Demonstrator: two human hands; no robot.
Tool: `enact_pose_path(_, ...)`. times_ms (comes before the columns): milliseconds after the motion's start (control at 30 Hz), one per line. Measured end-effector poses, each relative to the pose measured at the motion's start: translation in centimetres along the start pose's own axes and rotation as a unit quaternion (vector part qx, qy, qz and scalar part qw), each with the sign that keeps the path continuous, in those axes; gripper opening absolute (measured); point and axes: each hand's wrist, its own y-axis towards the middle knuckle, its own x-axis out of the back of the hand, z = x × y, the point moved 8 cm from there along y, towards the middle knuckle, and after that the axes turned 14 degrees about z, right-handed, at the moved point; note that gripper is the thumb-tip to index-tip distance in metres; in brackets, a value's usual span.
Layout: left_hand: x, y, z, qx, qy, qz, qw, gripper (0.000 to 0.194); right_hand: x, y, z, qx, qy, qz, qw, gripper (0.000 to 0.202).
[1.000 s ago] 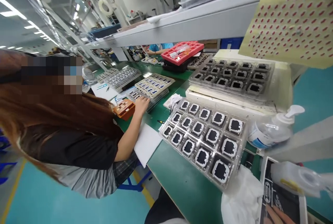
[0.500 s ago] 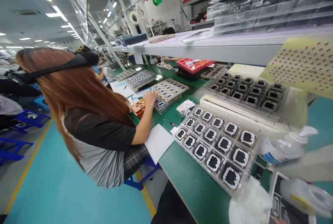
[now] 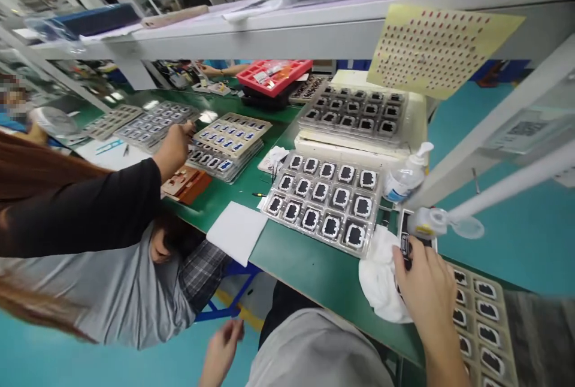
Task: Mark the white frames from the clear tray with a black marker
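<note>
My right hand (image 3: pixel 426 276) reaches over a black, white-edged packet (image 3: pixel 405 248) at the table's right side. Its thumb is apart from the fingers, with the packet's printed black surface showing between them; some fingertips are hidden. A crumpled white cloth (image 3: pixel 381 279) lies just left of that hand. My left hand (image 3: pixel 223 345) hangs low beside my lap, fingers curled in, with nothing visible in it. In front of me, a clear plastic tray (image 3: pixel 309 232) holds rows of white-framed black square parts. To the right of my right hand sits a beige tray (image 3: pixel 496 291) of similar parts.
A pump bottle (image 3: pixel 402 180) and a white spout bottle (image 3: pixel 429 222) stand right of the clear tray. Behind it, another tray of black parts (image 3: pixel 354 108) rests on a white box. A co-worker's arm (image 3: pixel 173 147) reaches over trays on the left. A shelf (image 3: pixel 314 39) spans the back.
My view has swung right and down. Both my hands have come into sight, the right one over the black packet. The co-worker's forearm has shifted relative to the nearby trays.
</note>
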Motion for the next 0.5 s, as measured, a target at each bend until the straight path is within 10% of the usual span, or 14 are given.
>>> enact_pose_path(167,0.6,3.1,-4.9,-0.285,-0.082,-0.044,0.954,0.043,-0.7,0.3,-0.6,-0.044,0.066,0.055,0.995,0.049)
enact_pose_path(300,0.7,5.5,-16.2,-0.531,-0.054,-0.030,0.845,0.006,-0.6,0.0,-0.8,-0.095,0.113,0.070,0.987,0.048)
enact_pose_path(500,2.5,14.7,-26.2,-0.456,0.077,-0.050,0.885,0.013,-0.1,0.1,-0.8,-0.170,0.155,0.064,0.971,0.039)
